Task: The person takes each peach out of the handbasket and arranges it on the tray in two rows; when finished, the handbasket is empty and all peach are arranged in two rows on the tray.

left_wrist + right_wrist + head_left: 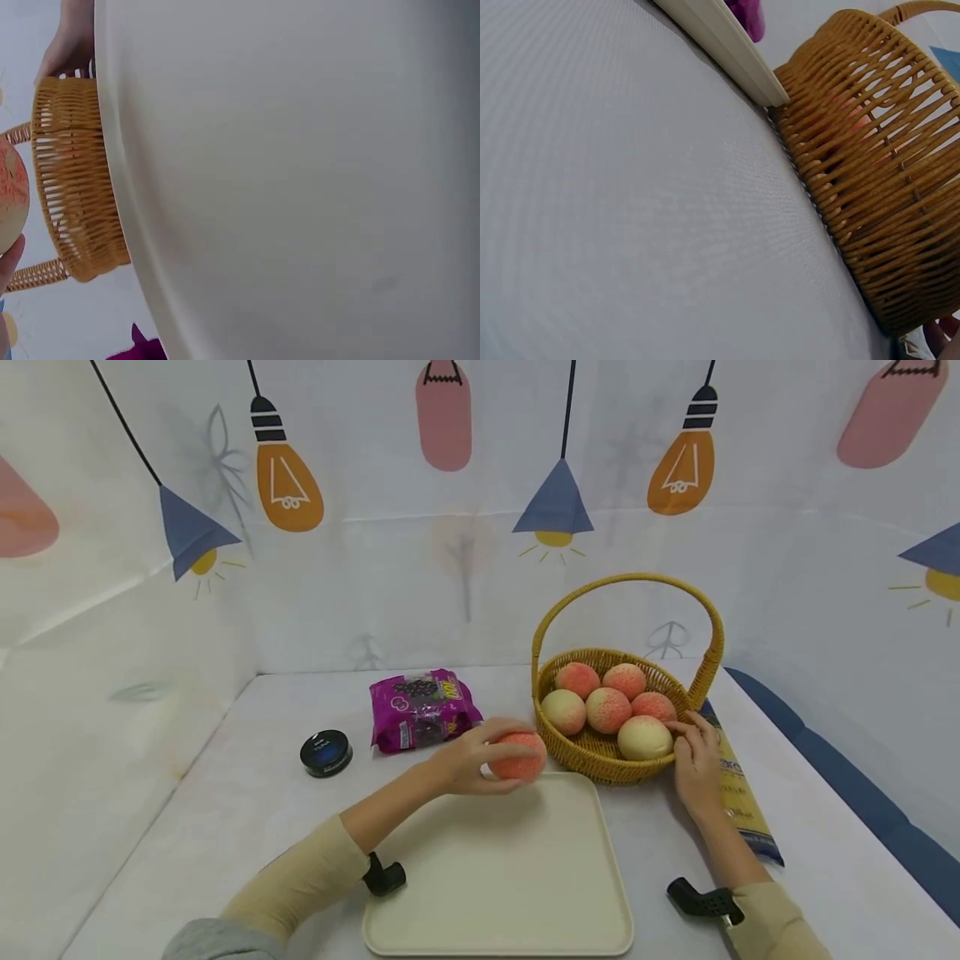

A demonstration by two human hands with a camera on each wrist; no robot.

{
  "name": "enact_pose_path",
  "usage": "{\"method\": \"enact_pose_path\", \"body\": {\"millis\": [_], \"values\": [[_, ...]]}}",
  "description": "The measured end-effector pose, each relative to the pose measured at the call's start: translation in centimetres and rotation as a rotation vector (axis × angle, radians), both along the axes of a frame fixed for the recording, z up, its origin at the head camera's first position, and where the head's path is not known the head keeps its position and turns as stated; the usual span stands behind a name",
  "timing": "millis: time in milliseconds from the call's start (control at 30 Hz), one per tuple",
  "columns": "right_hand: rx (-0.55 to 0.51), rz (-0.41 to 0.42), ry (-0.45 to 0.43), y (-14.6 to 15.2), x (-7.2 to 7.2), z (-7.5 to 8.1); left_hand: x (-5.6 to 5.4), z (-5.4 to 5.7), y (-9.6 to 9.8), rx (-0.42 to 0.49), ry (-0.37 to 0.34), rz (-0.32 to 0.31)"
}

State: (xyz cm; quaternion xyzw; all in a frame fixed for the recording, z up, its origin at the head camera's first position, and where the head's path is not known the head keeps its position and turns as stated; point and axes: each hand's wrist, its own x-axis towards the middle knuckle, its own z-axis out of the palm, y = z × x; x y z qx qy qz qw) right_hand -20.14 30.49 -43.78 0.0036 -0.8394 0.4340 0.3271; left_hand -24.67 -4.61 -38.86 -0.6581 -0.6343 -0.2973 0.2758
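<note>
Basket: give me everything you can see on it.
The basket is golden-brown and wicker-looking: an open bowl with gaps between the strands of its wall, plus a tall arched handle standing up. It sits upright on the white table, by the far right corner of the tray; whether those two touch is hard to tell. Six peach-like fruits, cream to pinkish red, lie inside, leaving some woven bottom bare. The right grip holds its right rim.
</note>
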Motion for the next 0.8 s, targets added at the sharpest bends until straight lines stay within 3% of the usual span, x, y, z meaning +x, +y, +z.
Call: {"method": "enact_pose_path", "body": {"millis": [200, 400, 800], "values": [[-0.003, -0.006, -0.022, 0.0, 0.1, 0.0, 0.7, 0.4, -2.6, -0.003, 0.017, 0.058], [-0.006, -0.004, -0.042, -0.1, 0.0, -0.1, 1.4, 0.7, -5.0, -0.008, -0.024, 0.109], [-0.026, -0.01, -0.067, -0.3, 0.2, 0.2, 2.6, -1.2, -9.4, -0.077, -0.025, 0.204]]}}
